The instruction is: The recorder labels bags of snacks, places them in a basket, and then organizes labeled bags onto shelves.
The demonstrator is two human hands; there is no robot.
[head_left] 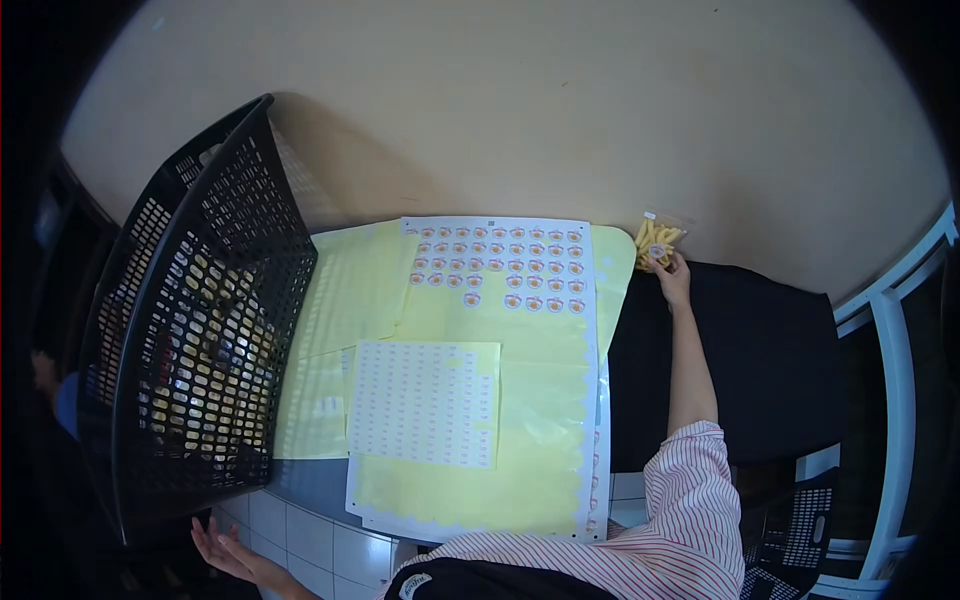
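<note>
My right hand (674, 280) is stretched out to the far right, its fingers closed at the lower end of a small clear bag of yellow stick-shaped snacks (662, 236). A round label shows on the bag, right by my fingertips. At the lower left, my left hand (228, 555) holds nothing; its fingers are apart, below the black basket's near end. In the middle lies a yellow backing sheet with rows of round stickers (495, 250), some of them gone. Over its lower left part rests a smaller sheet of tiny labels (424, 405).
A large black perforated basket (190, 340) stands at the left, with bagged goods seen through its holes. Black cloth (740, 370) covers the surface at the right. A beige wall (500, 110) rises behind. Another black basket (800, 525) sits low at the right, near a pale metal frame (890, 400).
</note>
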